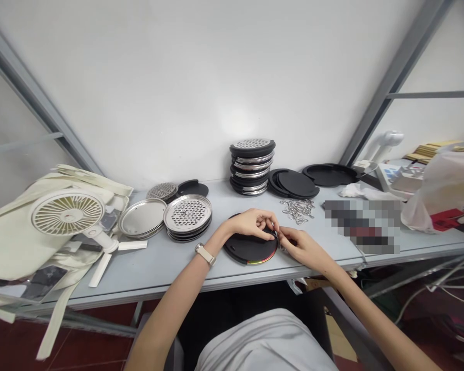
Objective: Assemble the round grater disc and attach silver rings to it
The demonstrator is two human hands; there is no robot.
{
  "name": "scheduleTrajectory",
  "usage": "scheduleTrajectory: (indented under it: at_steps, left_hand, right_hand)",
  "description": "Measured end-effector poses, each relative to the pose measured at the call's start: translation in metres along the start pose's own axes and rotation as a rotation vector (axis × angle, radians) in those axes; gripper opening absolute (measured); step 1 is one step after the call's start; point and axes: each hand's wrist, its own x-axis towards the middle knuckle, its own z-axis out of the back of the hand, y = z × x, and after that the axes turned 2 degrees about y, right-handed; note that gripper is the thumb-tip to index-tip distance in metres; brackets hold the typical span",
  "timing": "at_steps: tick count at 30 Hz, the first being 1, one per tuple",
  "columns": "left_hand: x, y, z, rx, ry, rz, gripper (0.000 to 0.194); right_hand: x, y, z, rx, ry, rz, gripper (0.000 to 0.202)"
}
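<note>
A round black disc [247, 248] lies on the table in front of me, with a yellow-red strip along part of its near rim. My left hand [255, 225] reaches over it from the left, fingers curled and thumb stretched toward the right edge. My right hand [298, 244] meets it there with a pinch on a small silvery wire piece, mostly hidden by the fingers. Whatever the left fingertips hold is too small to make out. Just beyond the right hand lies a loose pile of silvery wire pieces [298, 210].
Behind the disc rises a tall stack of black and metal discs [252, 167]. More black discs [296, 184] lie right of it. Perforated metal plates [188, 214] and plain metal plates [142, 218] stand left. A white fan [68, 212] and plastic bag [444, 190] flank the table.
</note>
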Motion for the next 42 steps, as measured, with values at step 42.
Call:
scheduleTrajectory:
  at_steps: [42]
  left_hand:
    - [0.0016,0.0043,-0.0008,-0.059,-0.02,-0.003,0.027]
  right_hand:
    - [-0.0011,-0.0003,-0.0006,-0.048,-0.013,0.012,0.024]
